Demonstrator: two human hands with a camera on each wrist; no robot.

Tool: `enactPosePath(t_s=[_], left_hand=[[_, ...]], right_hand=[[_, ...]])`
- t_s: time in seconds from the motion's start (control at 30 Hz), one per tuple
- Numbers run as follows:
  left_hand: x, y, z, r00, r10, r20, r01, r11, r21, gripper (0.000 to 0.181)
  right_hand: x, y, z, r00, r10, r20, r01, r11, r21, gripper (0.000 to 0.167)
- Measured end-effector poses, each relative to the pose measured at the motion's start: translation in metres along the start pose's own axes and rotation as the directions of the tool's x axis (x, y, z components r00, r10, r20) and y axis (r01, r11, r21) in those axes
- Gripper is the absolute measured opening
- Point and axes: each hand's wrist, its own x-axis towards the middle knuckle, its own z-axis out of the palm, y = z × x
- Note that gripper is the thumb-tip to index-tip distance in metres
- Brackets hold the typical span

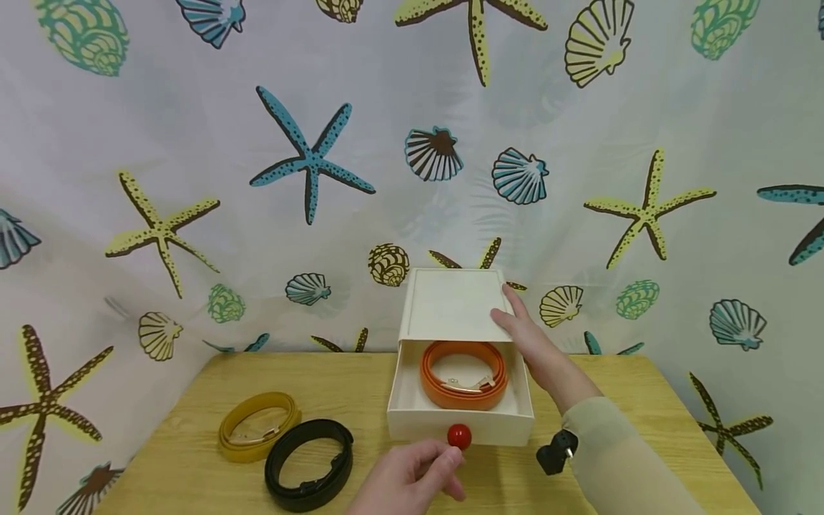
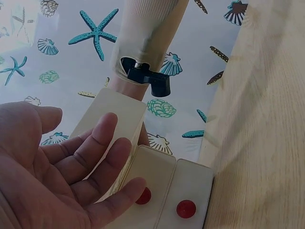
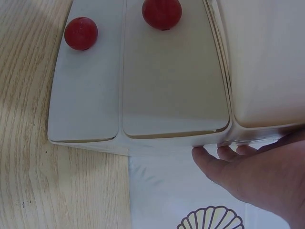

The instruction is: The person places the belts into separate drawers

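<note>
A white drawer cabinet (image 1: 455, 306) stands on the table with its top drawer (image 1: 412, 427) pulled out. Inside that drawer lies a coiled orange belt (image 1: 443, 392) with a metal buckle. My left hand (image 1: 412, 476) is just below the drawer's red knob (image 1: 459, 436), its fingers loosely bent and apart in the left wrist view; whether a fingertip touches the knob I cannot tell. My right hand (image 1: 531, 336) rests along the cabinet's upper right side, fingers extended. The right wrist view has those fingertips (image 3: 207, 160) against the side wall.
A coiled yellow belt (image 1: 227, 447) and a coiled black belt (image 1: 273, 476) lie on the wooden table (image 1: 360, 379), left of the cabinet. Two lower drawers (image 3: 174, 86) are closed, each with a red knob (image 3: 81, 33). Behind hangs a shell-and-starfish curtain (image 1: 386, 86).
</note>
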Motion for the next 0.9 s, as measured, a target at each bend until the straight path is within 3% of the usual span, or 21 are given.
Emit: enactPosePath(t_s=[0.37,0.9], left_hand=[[0.003,-0.013,0.007,1.000,-0.027,0.000,0.027,0.998,-0.057,0.034],[0.011,-0.020,0.014,0.999,-0.045,-0.014,0.043,0.992,-0.119,0.052]], right_hand=[[0.003,0.001,0.002,1.000,-0.005,0.005,0.005,1.000,0.021,0.077],[0.001,0.003,0.000,1.000,-0.013,0.002,0.013,1.000,0.023,0.075]])
